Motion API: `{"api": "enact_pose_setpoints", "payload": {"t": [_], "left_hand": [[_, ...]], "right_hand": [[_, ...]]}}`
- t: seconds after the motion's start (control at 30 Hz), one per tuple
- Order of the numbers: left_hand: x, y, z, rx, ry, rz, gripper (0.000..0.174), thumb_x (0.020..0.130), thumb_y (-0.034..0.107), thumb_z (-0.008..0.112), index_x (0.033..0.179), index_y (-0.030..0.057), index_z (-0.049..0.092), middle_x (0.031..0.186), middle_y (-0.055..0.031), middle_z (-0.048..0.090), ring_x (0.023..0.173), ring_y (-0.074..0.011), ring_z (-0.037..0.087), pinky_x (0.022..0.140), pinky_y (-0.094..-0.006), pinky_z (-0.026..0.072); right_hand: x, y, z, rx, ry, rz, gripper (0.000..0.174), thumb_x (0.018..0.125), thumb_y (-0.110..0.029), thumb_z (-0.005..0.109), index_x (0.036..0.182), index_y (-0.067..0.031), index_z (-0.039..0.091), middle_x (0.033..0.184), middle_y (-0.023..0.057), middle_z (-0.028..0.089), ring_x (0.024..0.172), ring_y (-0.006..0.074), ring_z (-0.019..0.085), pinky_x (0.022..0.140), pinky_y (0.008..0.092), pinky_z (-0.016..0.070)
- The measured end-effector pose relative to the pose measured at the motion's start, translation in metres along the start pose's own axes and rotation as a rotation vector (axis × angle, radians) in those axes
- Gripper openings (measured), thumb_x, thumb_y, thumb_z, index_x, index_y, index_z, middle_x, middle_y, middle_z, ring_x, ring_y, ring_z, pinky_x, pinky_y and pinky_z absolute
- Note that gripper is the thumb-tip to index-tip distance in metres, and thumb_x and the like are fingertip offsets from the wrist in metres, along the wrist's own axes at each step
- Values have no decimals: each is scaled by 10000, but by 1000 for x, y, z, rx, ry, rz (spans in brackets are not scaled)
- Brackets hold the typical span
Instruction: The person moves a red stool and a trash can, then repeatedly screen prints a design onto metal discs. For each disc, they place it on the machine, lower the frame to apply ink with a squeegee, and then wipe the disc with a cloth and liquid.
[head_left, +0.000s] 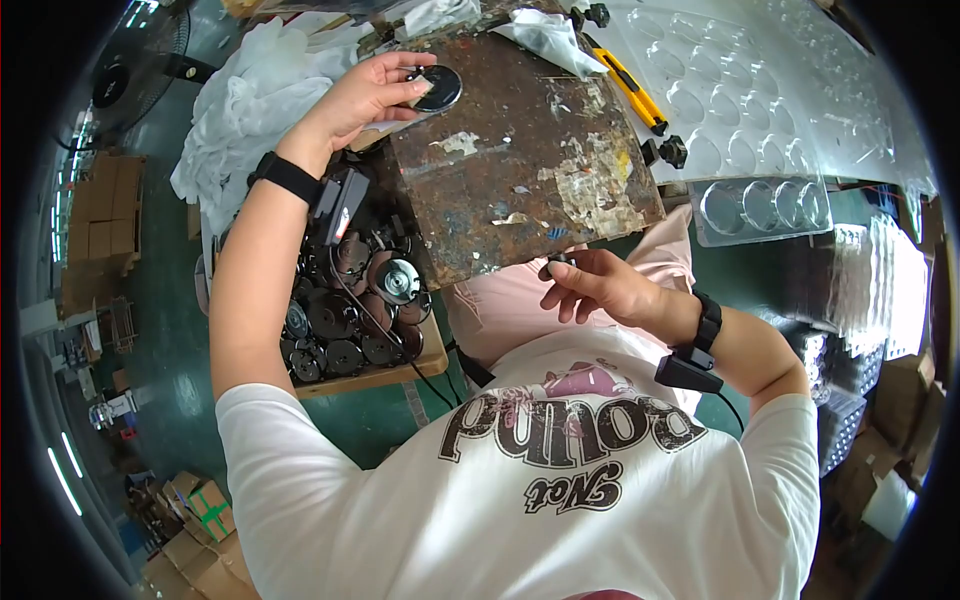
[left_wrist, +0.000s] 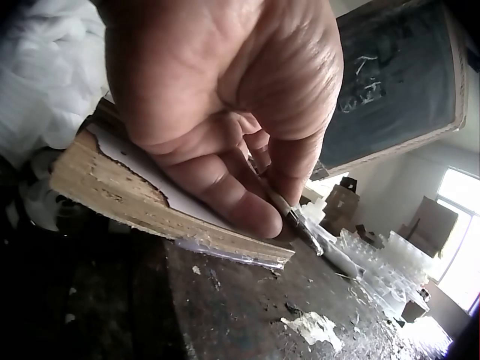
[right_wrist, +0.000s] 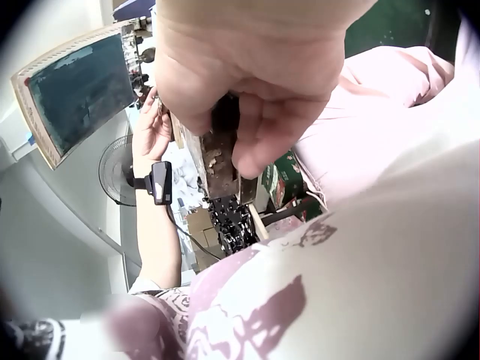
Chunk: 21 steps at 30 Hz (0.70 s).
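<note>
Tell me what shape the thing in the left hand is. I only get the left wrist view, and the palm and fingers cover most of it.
Observer: From the head view, the left hand holds a round black disc.

Operator: Understood. The right hand is out of my picture; is it holding anything?

Observer: Yes, the right hand pinches a small dark piece near the near edge of the worn board.
</note>
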<state>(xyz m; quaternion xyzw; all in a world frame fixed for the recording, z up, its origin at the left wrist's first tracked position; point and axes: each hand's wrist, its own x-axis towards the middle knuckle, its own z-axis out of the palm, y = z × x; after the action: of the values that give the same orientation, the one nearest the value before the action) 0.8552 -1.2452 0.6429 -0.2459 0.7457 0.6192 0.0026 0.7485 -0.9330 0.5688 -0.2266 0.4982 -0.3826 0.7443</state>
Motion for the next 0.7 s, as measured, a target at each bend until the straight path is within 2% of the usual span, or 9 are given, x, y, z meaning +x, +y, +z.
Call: {"api": "enact_pose_setpoints", "payload": {"t": [0.07,0.2,0.3,0.43,0.6,0.7], "left_hand": [[0,0,0,12,4,-9,360,822,152,583,1166,116,484,944,7,581,870,-67,555,715,-208,480],[1,0,-1,4,8,-4,364,821,154,585,1170,120,483,964,11,574,867,-64,554,721,-206,478],[0,1,-1,15,-3,-28,371,818,153,588,1172,115,482,997,18,553,864,-63,554,724,-204,480],[1,-1,-2,11,-8,-3,375,816,152,591,1172,109,483,1018,18,535,861,-60,553,728,-204,482],[1,-2,-1,10,-7,6,373,815,149,591,1170,106,485,1002,16,532,860,-57,549,726,-201,483],[1,-2,-2,26,-5,10,371,818,146,587,1173,107,485,981,17,530,859,-56,545,725,-199,483]], "right_hand": [[0,2,-2,-1,16,12,468,855,-400,489,1118,-16,437,925,103,602,712,144,593,563,236,475],[10,17,-11,207,-113,-27,443,867,-389,472,1119,-26,441,944,106,602,740,157,593,604,258,485],[18,25,-8,598,-370,-60,426,877,-385,449,1121,-36,439,947,103,602,778,172,590,660,280,486],[25,30,-11,652,-431,-77,421,880,-397,434,1099,-36,440,930,111,600,810,175,584,702,292,478],[21,30,-12,476,-306,-110,421,875,-411,440,1055,-31,450,880,117,599,781,164,585,668,283,484],[13,16,-4,174,-105,-56,428,867,-426,451,1032,-31,448,828,119,596,748,152,584,630,273,486]]}}
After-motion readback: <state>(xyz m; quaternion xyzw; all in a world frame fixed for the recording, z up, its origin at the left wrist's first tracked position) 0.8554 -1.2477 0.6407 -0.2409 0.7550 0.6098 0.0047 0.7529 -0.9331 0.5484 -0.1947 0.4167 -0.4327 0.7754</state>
